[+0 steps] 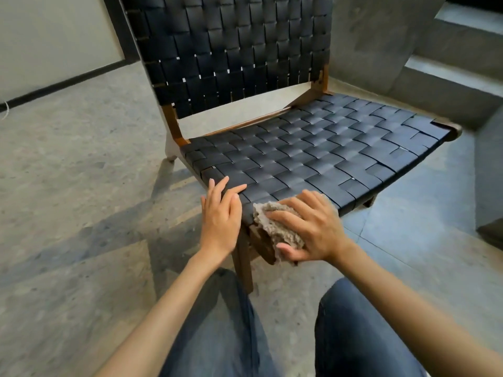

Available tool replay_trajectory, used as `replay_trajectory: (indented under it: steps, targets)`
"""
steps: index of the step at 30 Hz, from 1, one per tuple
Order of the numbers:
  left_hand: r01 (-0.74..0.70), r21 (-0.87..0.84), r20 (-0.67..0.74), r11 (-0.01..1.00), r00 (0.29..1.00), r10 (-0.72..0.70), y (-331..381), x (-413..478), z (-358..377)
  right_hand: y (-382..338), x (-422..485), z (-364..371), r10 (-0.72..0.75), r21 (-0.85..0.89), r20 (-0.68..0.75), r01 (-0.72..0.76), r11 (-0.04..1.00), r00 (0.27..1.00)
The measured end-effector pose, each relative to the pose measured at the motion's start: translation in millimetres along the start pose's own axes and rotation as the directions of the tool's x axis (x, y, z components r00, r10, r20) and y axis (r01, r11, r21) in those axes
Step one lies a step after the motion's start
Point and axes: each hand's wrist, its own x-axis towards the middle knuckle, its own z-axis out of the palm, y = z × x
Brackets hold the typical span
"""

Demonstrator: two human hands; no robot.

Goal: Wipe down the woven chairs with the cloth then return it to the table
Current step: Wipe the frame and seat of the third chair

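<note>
Chair: low, dark woven straps on a brown wooden frame; it stands directly ahead of both sets of fingers.
Seat: woven surface stretching forward and to the right from the fingertips; its near front corner lies under both hands.
Left hand: rests palm down on the seat's near corner, just left of the cloth and apart from it.
Left fingers: straight and slightly spread, tips touching the straps; they hold nothing.
Right hand: lies over the cloth at the seat's front edge and holds it.
Right fingers: spread across the top of the cloth, pointing left towards the left hand.
Thumb: tucked beneath the hanging part of the cloth, so the cloth sits between it and the fingers above.
Cloth: beige and nubbly, bunched under the right fingers, draped over the front edge of the seat; its left end sticks out past the fingertips, its lower end hangs to the thumb.
Backrest: same weave, upright, well beyond the fingertips.
Front leg: brown wood, below and between the two hands.
Floor: grey speckled stone, left of the left fingers and under the chair.
Wall: pale with a dark skirting, far left.
Jeans: blue, behind the wrists at the lower edge.
</note>
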Motion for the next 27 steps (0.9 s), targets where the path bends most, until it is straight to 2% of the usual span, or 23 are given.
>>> replay_trajectory:
  steps: [3, 5, 9, 13, 17, 22, 27]
  targets:
    - [-0.02, 0.047, -0.041, 0.999, 0.999, 0.022, 3, 3, -3, 6, -7, 2, 0.098, -0.023, 0.016, -0.097, 0.995, 0.995]
    - [-0.053, 0.023, -0.045, 0.998, 0.998, 0.054, 11, 5, -5, -2, -14, 6, 0.081, -0.03, 0.013, -0.081, 0.996, 0.997]
    - [-0.144, -0.052, 0.02, 0.988, 0.989, 0.145, 31, 11, -11, 1, -21, -2, -0.056, -0.047, 0.129, 0.063, 0.997, 0.99]
    - [-0.176, -0.011, 0.142, 0.984, 0.974, 0.176, 49, 20, -3, 22, -21, -10, -0.196, -0.128, 0.211, 0.226, 0.966, 0.958]
    - [-0.169, 0.09, 0.292, 0.982, 0.947, 0.136, 59, 28, 16, 33, -23, -2, -0.233, -0.169, 0.141, 0.255, 0.952, 0.962]
    - [-0.187, 0.14, 0.22, 0.972, 0.963, 0.153, 82, 29, 31, 60, -38, 3, -0.233, -0.095, 0.007, 0.233, 0.968, 0.972]
    - [-0.179, 0.265, 0.312, 0.947, 0.946, 0.092, 109, 28, 60, 130, -71, -1, -0.212, -0.126, -0.048, 0.205, 0.971, 0.976]
